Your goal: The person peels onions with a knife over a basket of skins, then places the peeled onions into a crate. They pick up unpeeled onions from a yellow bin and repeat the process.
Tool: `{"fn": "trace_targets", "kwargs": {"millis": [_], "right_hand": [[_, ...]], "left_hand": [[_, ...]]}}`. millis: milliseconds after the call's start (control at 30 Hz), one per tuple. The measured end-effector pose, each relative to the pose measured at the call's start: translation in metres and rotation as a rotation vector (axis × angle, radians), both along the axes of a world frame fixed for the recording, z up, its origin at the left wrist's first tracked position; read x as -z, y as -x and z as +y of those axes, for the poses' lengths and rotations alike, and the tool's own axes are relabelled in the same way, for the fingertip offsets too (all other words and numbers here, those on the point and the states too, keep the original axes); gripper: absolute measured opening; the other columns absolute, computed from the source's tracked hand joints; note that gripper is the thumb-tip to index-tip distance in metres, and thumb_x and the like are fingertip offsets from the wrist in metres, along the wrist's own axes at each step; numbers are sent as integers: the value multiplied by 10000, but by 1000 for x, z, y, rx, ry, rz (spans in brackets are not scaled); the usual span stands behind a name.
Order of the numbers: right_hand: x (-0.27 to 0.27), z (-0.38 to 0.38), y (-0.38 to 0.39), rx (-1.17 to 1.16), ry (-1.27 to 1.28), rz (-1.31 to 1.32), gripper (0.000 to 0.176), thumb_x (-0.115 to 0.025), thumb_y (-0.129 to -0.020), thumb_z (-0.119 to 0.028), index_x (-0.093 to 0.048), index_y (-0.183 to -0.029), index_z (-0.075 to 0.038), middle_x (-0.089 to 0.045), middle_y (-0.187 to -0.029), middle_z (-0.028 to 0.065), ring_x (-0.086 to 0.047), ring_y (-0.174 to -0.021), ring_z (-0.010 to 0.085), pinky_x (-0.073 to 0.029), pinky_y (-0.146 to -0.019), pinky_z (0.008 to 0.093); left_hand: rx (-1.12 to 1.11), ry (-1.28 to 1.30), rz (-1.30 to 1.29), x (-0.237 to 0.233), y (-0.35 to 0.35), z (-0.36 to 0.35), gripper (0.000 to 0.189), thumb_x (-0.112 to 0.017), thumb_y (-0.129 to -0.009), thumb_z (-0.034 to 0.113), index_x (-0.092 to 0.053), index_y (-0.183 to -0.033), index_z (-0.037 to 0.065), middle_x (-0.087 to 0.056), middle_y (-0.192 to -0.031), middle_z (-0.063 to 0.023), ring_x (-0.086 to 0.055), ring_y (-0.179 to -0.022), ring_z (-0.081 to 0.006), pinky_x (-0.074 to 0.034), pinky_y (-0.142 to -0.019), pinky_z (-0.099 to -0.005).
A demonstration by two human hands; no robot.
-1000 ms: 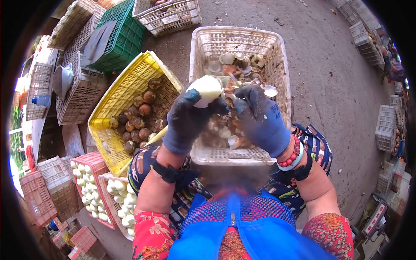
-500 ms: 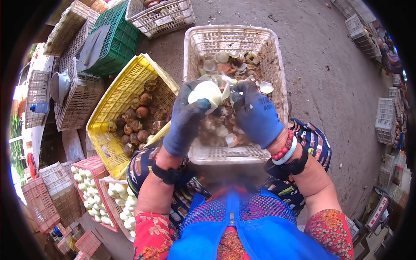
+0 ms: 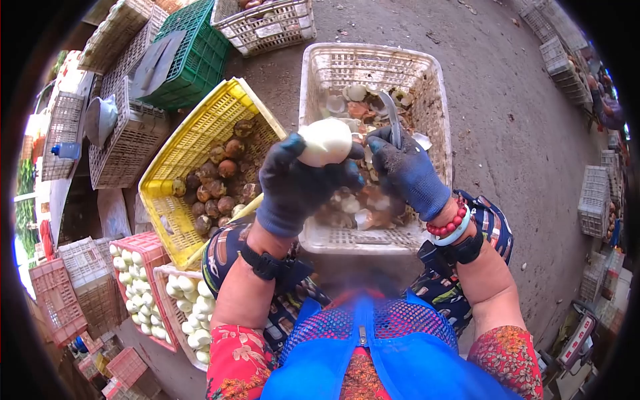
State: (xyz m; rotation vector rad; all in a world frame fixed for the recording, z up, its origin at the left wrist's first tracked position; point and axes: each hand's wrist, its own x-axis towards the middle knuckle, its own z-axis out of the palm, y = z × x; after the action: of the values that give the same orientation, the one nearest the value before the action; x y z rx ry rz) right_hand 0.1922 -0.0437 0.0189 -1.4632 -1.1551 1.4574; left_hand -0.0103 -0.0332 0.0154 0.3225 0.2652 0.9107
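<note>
One curved blade (image 3: 391,115), one held bulb (image 3: 327,141), two gloves (image 3: 283,200) (image 3: 423,187), one bottle (image 3: 65,151).

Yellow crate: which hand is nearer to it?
Left. The left hand is just beside the yellow crate; the right hand is farther off, over the white crate.

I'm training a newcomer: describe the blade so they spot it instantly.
Find the large white crate of peelings near the centre. Over it, the gloved right hand holds the blade. It is grey, slim and curved, unlike the broader peelings below.
</note>
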Motion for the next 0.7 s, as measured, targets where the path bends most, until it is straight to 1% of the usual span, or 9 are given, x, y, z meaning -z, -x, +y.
{"fn": "trace_targets", "kwargs": {"millis": [33, 133, 200, 300, 367, 467, 567, 667, 700], "right_hand": [[-14, -1, 3, 37, 214, 98, 143, -600, -936, -163, -606, -1039, -64, -573, -718, 37, -565, -550, 158, -474, -490, 294], [-17, 0, -1, -15, 230, 180, 182, -610, -920, -150, -622, -1078, -62, -584, -762, 48, -586, -600, 166, -498, -539, 300], [6, -1, -7, -39, -239, 4, 217, -599, -957, -257, -618, -1067, -71, -545, -722, -16, -502, -557, 84, -415, -492, 236], [6, -8, -21, -20, -369, -23, 267, -594, -975, -323, -618, -1063, -71, -531, -704, -49, -463, -518, 48, -384, -457, 213], [-38, -20, -16, 165, 97, 282, 281, -596, -976, -321, -621, -1076, -59, -546, -712, -48, -476, -493, 58, -408, -435, 235], [-68, -47, -17, 109, -107, 93, 131, -652, -920, -97, -639, -1033, -32, -620, -766, 4, -569, -657, 108, -497, -657, 259], [-81, -79, -11, 53, -487, 9, 99, -685, -891, -77, -654, -974, -34, -638, -787, 22, -595, -709, 89, -490, -660, 249], [-118, -108, -2, -56, -582, -93, 120, -715, -852, -52, -663, -958, -31, -649, -812, 54, -625, -743, 103, -500, -683, 258], [-128, -117, 1, -78, -534, -196, 155, -738, -812, -78, -669, -943, -31, -653, -844, 112, -657, -734, 201, -511, -680, 309]], "left_hand": [[5, -67, 88, -1, 0, 0, 619, -584, -860, 399, -489, -1307, -20, -619, -1149, -218, -605, -1083, -325, -509, -889, -466], [-186, -383, 619, -19, -11, -12, 623, -661, -838, 328, -463, -1322, -10, -601, -1143, -161, -589, -1080, -268, -487, -926, -385], [-213, -435, 752, -29, -11, -19, 732, -760, -772, 192, -383, -1363, -16, -583, -1155, -119, -560, -1105, -224, -454, -968, -341], [-400, -830, 1026, -22, -8, -28, 848, -817, -697, 90, -318, -1375, -12, -582, -1175, -129, -567, -1125, -221, -447, -987, -349], [-442, -877, 1010, -38, -9, -38, 827, -816, -692, 94, -334, -1356, -12, -576, -1188, -158, -584, -1114, -233, -461, -969, -358], [-432, -957, 1063, -58, -6, -53, 816, -811, -678, 84, -348, -1345, 3, -543, -1224, -145, -552, -1155, -224, -438, -1006, -362], [-412, -977, 1141, -76, -6, -77, 768, -797, -679, 79, -380, -1321, 8, -557, -1204, -142, -562, -1144, -228, -439, -1003, -365], [-397, -1071, 1259, -96, -6, -104, 722, -790, -682, 87, -419, -1296, 7, -587, -1165, -160, -596, -1101, -255, -461, -959, -373], [-392, -1121, 1308, -102, -5, -112, 710, -790, -681, 91, -432, -1289, 7, -594, -1155, -167, -605, -1089, -265, -468, -944, -377]]}}
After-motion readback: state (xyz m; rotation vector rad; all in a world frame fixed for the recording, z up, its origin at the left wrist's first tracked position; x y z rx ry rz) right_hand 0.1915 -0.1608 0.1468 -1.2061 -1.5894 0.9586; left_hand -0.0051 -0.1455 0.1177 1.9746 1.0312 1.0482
